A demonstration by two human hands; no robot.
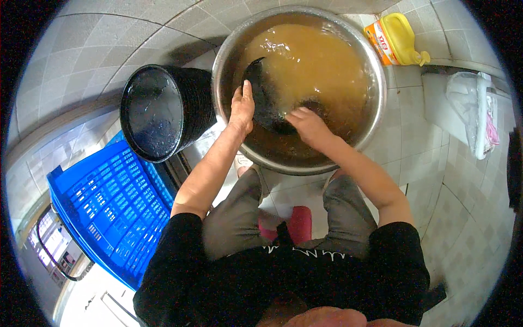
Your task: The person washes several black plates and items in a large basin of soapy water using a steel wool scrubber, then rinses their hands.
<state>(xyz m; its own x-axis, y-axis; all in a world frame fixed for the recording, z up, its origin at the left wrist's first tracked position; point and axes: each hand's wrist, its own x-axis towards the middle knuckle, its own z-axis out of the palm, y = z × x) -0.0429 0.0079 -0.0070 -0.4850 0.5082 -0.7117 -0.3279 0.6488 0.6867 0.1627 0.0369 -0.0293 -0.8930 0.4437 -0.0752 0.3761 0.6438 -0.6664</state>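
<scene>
A wide metal basin (379,117) holds cloudy brown water. A black round tray or dish (260,101) is tilted in its left part, mostly under the water. My left hand (243,109) grips the upper left edge of this tray, thumb on the near face, other fingers behind it. My right hand (311,128) is closed at the water's surface over the tray's right side; its fingertips are hidden, and whether it holds a scrubber cannot be made out. To the left of the basin, a tall stack of black round trays (152,111) leans over, its top face wet.
A blue slatted plastic basket (111,199) is at my left, below the stack. Beyond the basin's right rim a yellow jug (400,38) sits by the tiled wall. A white bin with a clear bag (479,114) is at far right. A red stool (299,222) is under me.
</scene>
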